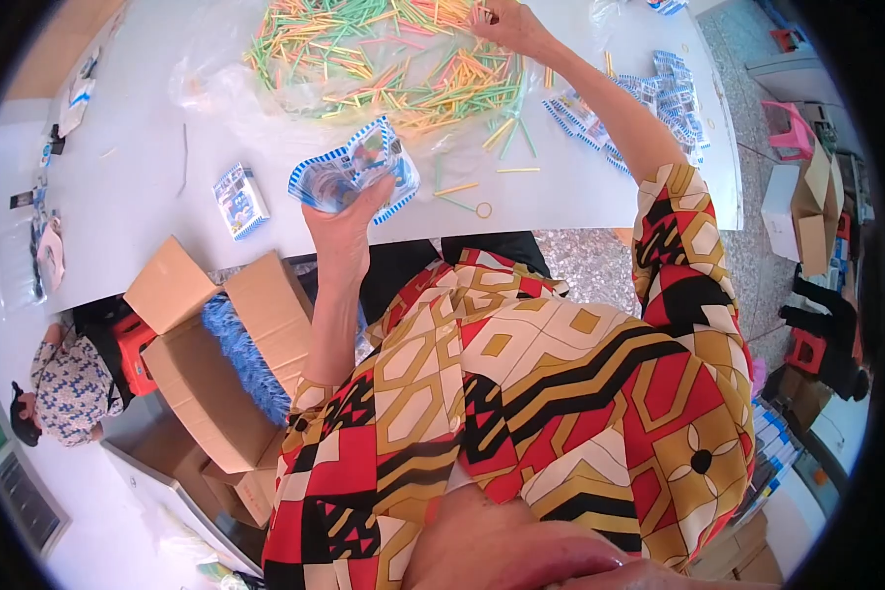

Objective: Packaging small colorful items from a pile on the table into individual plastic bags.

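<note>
My left hand [346,224] is closed around a blue-and-white printed plastic packet [326,183], its striped mouth spread apart and facing up. My right hand [513,28] reaches to the far side of the table, over the edge of a heap of thin pink, yellow and green sticks [383,88]. Its fingers are curled together there; what lies between them is too small to make out. The heap rests on a clear plastic sheet [221,93]. Beside my left hand, a filled-looking packet [239,202] of the same pattern lies on the table.
More blue-and-white packets [671,98] overlap at the table's right. Some loose sticks and a yellow rubber band [483,210] lie near the front edge. An open cardboard box [211,388] with blue fluffy material stands below left. Another person [74,388] sits at far left.
</note>
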Motion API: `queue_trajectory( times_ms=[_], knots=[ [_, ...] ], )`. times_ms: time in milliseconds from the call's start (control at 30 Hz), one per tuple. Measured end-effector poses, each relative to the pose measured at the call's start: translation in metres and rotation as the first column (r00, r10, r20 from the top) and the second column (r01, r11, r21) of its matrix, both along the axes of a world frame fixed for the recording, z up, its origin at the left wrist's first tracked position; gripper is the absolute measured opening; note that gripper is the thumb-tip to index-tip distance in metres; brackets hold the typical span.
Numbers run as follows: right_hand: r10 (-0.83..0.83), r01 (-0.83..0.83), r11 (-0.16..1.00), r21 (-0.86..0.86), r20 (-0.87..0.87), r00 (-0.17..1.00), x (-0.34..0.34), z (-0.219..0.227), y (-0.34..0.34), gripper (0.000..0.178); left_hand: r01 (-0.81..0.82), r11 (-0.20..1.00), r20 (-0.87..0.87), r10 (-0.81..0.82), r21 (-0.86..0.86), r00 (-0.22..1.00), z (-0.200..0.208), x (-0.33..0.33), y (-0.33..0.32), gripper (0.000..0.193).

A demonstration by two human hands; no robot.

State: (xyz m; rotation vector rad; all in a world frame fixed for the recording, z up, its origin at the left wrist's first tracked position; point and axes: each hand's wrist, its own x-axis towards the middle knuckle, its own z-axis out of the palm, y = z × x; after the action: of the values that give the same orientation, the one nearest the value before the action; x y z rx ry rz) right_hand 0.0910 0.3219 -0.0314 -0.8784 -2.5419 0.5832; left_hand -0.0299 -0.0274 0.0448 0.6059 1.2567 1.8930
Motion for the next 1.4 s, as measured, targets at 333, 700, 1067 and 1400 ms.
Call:
queue_trajectory(
  times_ms=[333, 700, 1067, 1400],
  knots=[
    [-0.078, -0.006, 0.967, -0.255, -0.316, 0.946, 0.015, 0.031, -0.021, 0.023, 0.032, 0.999, -0.053, -0.031, 0.005, 0.998, 0.01, -0.005, 0.008, 0.037],
    [0.07, -0.021, 0.987, 0.161, -0.307, 0.949, 0.029, 0.006, -0.027, 0.018, 0.137, 0.991, -0.136, -0.135, 0.006, 0.981, 0.011, 0.003, 0.037, 0.028],
    [-0.024, -0.479, 0.644, -0.596, -0.642, 0.766, 0.034, 0.166, -0.132, 0.007, 0.235, 0.972, -0.132, -0.235, -0.01, 0.963, -0.009, 0.002, 0.069, 0.03],
    [0.04, -0.476, 0.579, -0.662, -0.56, 0.828, 0.031, 0.155, -0.145, 0.006, 0.259, 0.965, -0.143, -0.262, -0.041, 0.954, -0.006, 0.011, 0.075, 0.022]
  ],
)
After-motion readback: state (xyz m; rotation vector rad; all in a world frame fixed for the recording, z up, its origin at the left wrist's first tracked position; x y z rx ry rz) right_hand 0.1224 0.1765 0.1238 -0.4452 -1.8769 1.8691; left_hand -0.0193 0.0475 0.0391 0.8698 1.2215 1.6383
